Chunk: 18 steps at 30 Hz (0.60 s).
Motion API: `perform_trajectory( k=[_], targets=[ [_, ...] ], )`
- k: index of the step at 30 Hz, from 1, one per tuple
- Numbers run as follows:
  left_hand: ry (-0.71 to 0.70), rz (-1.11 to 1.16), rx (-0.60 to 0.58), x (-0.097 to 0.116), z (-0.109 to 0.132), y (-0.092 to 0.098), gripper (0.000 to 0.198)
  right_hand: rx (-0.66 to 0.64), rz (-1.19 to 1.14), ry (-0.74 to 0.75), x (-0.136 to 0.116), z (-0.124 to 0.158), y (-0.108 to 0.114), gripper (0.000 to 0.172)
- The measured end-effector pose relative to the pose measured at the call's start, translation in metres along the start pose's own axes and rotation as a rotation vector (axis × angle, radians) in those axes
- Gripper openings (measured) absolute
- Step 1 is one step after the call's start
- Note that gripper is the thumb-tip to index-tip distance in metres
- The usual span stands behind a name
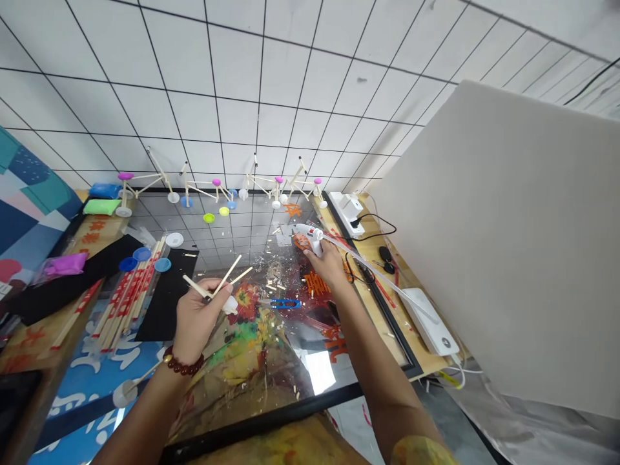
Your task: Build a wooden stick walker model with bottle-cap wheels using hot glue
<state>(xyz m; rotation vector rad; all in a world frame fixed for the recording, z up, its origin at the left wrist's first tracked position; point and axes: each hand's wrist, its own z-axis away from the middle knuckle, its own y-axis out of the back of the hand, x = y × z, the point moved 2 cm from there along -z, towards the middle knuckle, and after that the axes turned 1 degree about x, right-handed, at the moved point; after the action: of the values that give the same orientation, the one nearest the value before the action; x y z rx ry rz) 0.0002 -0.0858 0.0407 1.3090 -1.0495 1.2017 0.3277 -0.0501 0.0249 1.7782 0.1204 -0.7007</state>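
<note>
My left hand [196, 320] is closed on a small frame of joined wooden sticks [227, 276], held above the glass tabletop. A white piece [230, 305] shows beside the thumb of that hand. At the right, my right hand [328, 263] wraps round the handle of a white glue gun [310, 234], its nozzle facing left. Between the hands, a pair of blue thread snips [285, 303] lies flat on the glass. Stick scraps [275, 284] are scattered just beyond the snips.
Stick models with coloured caps [216, 183] stand along the tiled wall. Wrapped chopsticks [126, 297], blue bottle caps [142, 254] and black sheets [167, 290] lie at left. A power strip [345, 213], cables and a white box [426, 323] line the right edge.
</note>
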Motion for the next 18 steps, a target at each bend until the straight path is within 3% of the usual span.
perform_trajectory(
  k=[5, 10, 13, 16, 18],
  targets=[
    [-0.069, -0.207, -0.076, 0.01, 0.001, -0.001, 0.024, -0.071, -0.017, -0.054, -0.001, 0.004, 0.005, 0.049],
    [0.009, -0.242, -0.117, 0.008, 0.0, -0.004, 0.034, -0.122, -0.001, -0.082, 0.003, 0.013, 0.01, 0.055],
    [0.053, -0.167, -0.072, -0.003, -0.005, -0.005, 0.039, -0.112, 0.043, -0.068, 0.001, 0.027, 0.014, 0.065],
    [0.151, 0.038, 0.03, -0.012, -0.012, -0.006, 0.042, -0.027, 0.1, -0.031, -0.01, 0.052, 0.018, 0.08],
    [0.225, 0.184, 0.07, -0.013, -0.016, -0.008, 0.043, 0.01, 0.104, 0.022, -0.022, 0.074, 0.021, 0.082]
  ],
)
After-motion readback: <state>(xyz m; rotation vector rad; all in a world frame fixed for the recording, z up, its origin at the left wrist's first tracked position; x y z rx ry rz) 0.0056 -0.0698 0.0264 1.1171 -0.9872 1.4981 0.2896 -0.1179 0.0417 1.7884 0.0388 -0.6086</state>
